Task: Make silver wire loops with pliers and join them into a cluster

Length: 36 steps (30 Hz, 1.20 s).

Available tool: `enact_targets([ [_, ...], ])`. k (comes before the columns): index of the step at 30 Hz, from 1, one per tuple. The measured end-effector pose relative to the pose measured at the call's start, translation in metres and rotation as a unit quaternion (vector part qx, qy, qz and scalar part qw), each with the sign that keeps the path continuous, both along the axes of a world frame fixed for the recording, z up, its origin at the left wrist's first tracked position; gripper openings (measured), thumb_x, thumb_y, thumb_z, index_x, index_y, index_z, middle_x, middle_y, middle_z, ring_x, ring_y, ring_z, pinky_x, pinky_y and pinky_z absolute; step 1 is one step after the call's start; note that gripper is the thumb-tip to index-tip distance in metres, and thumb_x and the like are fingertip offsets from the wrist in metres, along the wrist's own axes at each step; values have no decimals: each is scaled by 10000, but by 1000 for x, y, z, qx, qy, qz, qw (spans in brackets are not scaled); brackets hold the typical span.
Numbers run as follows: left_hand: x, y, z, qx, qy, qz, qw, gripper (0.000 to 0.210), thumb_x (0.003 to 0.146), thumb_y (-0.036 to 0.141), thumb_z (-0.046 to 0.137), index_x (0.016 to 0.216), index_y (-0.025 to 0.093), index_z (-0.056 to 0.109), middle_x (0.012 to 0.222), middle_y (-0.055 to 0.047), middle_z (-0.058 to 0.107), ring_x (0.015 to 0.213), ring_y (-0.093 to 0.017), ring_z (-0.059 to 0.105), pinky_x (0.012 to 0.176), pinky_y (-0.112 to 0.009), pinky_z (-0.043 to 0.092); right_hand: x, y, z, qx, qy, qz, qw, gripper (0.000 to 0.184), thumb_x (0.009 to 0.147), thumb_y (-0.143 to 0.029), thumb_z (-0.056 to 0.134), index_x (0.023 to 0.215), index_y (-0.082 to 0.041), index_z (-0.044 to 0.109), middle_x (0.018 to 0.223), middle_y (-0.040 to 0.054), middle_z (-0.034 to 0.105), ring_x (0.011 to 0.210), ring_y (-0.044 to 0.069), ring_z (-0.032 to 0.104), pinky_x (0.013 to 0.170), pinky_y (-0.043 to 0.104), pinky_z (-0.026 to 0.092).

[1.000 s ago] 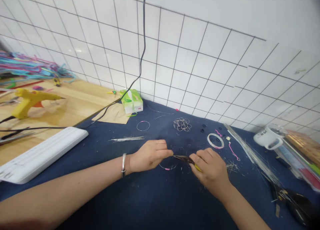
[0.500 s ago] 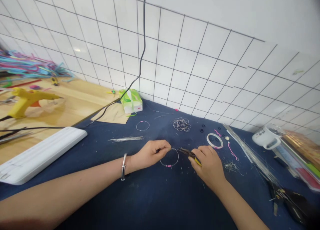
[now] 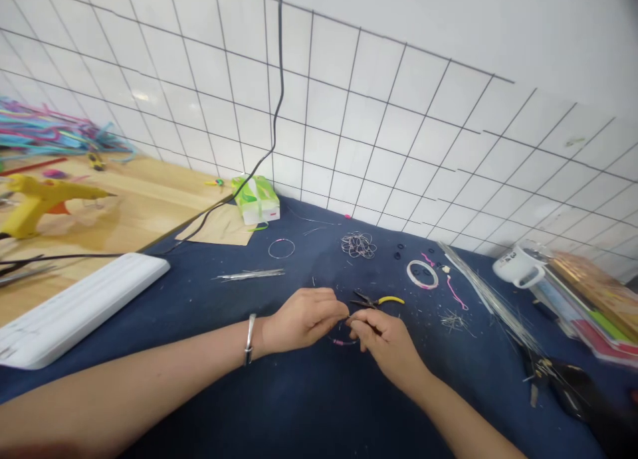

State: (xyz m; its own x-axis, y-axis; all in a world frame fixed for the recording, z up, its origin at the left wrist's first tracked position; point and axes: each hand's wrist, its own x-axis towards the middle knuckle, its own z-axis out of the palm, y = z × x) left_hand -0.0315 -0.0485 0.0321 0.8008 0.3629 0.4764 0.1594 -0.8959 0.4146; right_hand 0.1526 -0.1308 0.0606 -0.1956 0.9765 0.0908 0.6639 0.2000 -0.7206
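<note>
Left hand (image 3: pixel 302 318): pinching wire ring (image 3: pixel 339 343); hold steady
Right hand (image 3: pixel 386 346): pinching ring too; work close in
Pliers (image 3: pixel 391 300): just far of right hand

Looks like a small craft wkshp: yellow glue gun (image 3: pixel 40 194) mid-L, pile of coloured strips (image 3: pixel 50 132) upper L, pliers (image 3: pixel 389 300) nr ctr, bundle of cut wires (image 3: pixel 500 307) at R, navy-covered worktop (image 3: pixel 309 406), white tiled wall (image 3: pixel 333 54) behind.

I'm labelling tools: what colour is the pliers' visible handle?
The visible handle is yellow, in the head view.
</note>
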Motion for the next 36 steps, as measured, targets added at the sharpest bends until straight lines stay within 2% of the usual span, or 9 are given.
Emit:
enact_targets([
  [3,1,-6,2,-22,6,9,1000,187,878,184,371,905,165,555,727,-23,566,685,-128,510,637,-240,400,-2,-4,-5,87,-25,-8,996,214,872,-257,435,836,-186,634,690,-4,607,626,103,562,608,203,425],
  [6,2,-10,2,-61,-2,28,998,180,874,176,373,885,174,553,748,-17,584,697,-125,533,647,-235,408,0,-5,-10,190,-52,15,980,202,867,-209,435,888,-186,635,749,17,630,706,122,577,669,219,429],
  [10,3,-14,2,-114,-15,52,992,162,870,175,383,866,189,545,778,-2,611,687,-112,558,627,-214,414,2,-5,-15,259,-77,37,962,199,864,-169,427,916,-177,619,780,37,635,724,134,572,696,243,433],
  [13,4,-14,0,-109,1,63,992,163,869,179,384,862,193,547,772,2,618,682,-115,566,622,-214,415,3,-5,-18,257,-111,37,959,192,862,-171,419,862,-172,611,744,39,615,705,137,556,683,251,421],
  [19,4,-14,-3,-26,56,56,997,161,832,144,412,890,187,557,769,-17,614,711,-143,573,645,-237,415,1,-5,-20,228,-186,8,956,185,829,-190,432,724,-172,582,669,23,570,648,124,520,634,236,373],
  [27,8,-22,-2,43,68,78,994,170,847,170,377,818,165,545,685,-24,588,643,-142,554,600,-236,391,-3,-4,-21,260,-246,-48,932,205,774,-196,466,574,-178,509,578,-5,530,576,99,478,583,216,319],
  [33,11,-26,-9,41,62,113,991,171,840,189,393,758,167,542,655,-21,580,625,-140,552,603,-238,381,-2,-4,-27,289,-282,-57,913,228,776,-205,449,559,-179,512,576,2,547,590,107,489,592,220,315],
  [36,13,-29,-9,-27,42,122,991,170,836,201,402,760,172,552,663,-11,579,624,-132,544,600,-232,380,3,-3,-30,307,-293,-48,904,228,787,-202,448,575,-177,530,596,10,558,617,114,498,611,225,317],
])
